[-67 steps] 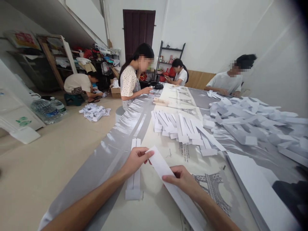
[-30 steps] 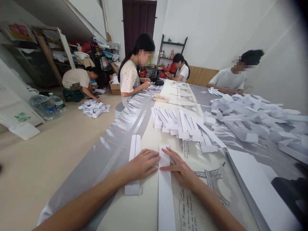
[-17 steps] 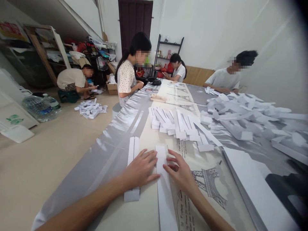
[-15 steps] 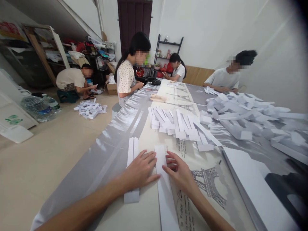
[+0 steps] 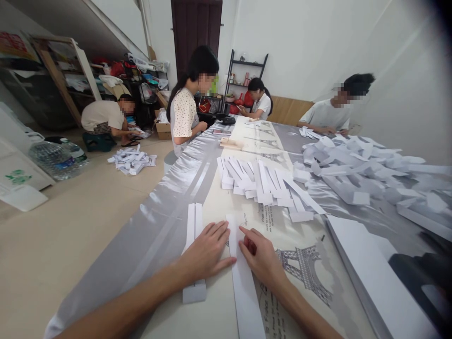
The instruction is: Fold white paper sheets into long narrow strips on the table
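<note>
A long white paper strip [image 5: 244,287] runs lengthwise on the table in front of me. My left hand [image 5: 209,249] lies flat at its left edge, fingers stretched out and thumb tip on the paper. Under that hand is a folded white paper piece [image 5: 194,294], partly covered, its upper end showing beyond my wrist. At the strip's right edge is my right hand [image 5: 259,252], with the index finger extended, the thumb apart from it and the other fingers curled. Neither hand grips anything.
Folded paper pieces [image 5: 263,181] lie ahead, and a larger paper heap [image 5: 370,165] is at right. A stack of white paper [image 5: 374,263] stands nearer me. Several people sit around; one crouches by papers [image 5: 131,160] on the floor.
My right hand's fingers have curled in, leaving the index pointing along the strip's edge. My left hand stays nearly in place, and the strip has barely shifted.
</note>
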Motion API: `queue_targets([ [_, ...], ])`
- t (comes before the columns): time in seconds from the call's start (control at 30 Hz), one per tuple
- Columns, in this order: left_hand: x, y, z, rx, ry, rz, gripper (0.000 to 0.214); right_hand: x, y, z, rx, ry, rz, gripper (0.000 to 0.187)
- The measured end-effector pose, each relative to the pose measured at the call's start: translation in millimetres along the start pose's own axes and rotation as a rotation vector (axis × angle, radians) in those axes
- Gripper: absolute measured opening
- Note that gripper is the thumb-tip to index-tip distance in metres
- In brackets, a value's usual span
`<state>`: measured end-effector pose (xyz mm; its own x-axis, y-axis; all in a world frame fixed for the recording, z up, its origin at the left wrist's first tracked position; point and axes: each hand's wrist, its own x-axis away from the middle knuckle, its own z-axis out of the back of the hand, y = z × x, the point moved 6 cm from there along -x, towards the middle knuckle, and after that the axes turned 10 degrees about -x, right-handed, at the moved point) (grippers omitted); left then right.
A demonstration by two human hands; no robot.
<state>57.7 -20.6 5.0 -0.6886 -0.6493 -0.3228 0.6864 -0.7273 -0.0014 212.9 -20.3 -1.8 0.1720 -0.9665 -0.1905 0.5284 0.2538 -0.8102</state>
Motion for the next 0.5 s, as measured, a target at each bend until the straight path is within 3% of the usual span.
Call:
queue_targets([
  [0.17,-2,-2,5.4,0.086,0.033,-0.012,0.059,1,-11,-4,-0.040,-0.053,0.118,0.044],
  [0.3,-4,0,11.9,0.108,0.016,-0.023,0.059,4,-12,-12,-0.065,-0.207,0.160,0.049],
  [0.5,-4,1,14.9,0.132,0.009,-0.021,0.055,5,-9,-19,0.119,-0.282,0.224,0.051],
])
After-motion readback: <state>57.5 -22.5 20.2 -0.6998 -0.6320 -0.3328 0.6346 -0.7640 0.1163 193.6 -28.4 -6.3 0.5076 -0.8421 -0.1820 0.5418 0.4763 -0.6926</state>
